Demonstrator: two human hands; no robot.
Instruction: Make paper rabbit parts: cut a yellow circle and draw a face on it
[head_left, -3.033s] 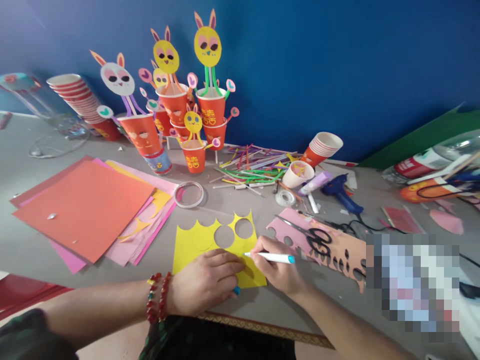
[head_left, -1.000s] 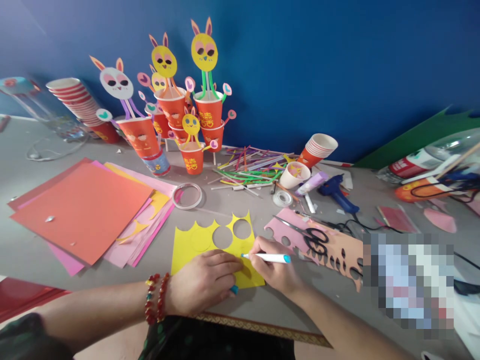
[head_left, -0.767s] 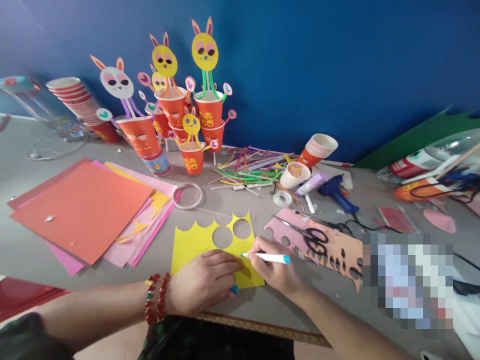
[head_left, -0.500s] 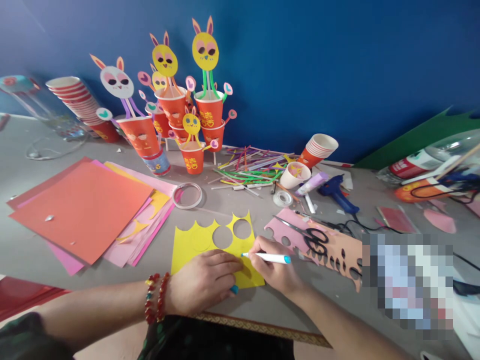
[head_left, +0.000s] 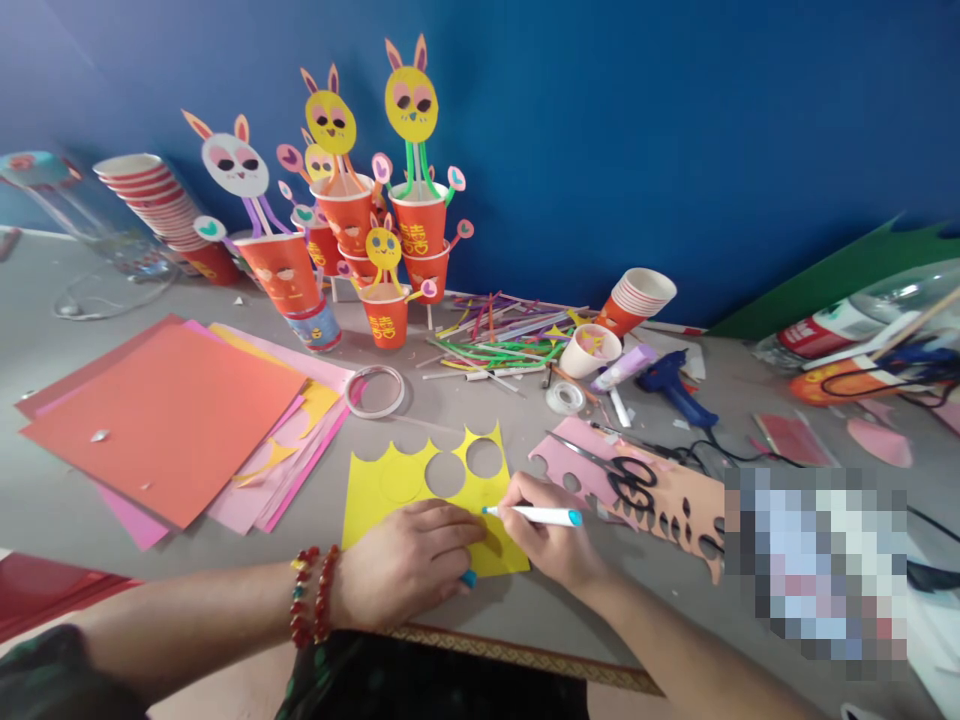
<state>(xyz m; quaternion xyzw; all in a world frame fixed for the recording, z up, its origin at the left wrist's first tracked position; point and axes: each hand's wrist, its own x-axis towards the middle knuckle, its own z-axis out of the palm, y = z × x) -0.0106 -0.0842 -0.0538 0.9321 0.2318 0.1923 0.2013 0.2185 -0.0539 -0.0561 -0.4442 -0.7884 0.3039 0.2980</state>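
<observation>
1. The left forearm [head_left: 202, 620] stretches from the 8 o'clock corner of the view toward 3 o'clock, low and nearly level.
2. The left hand [head_left: 409, 560] lies palm down, its fingers [head_left: 450, 525] flat and close together, pointing to about 2 o'clock.
3. The right forearm [head_left: 675, 650] slants from 5 o'clock up toward 10 o'clock.
4. The right hand [head_left: 551, 540] is curled in a writing pinch, thumb and forefinger closed, knuckles up.
5. The right hand sits at 3 o'clock of the left, fingertips nearly meeting.
</observation>
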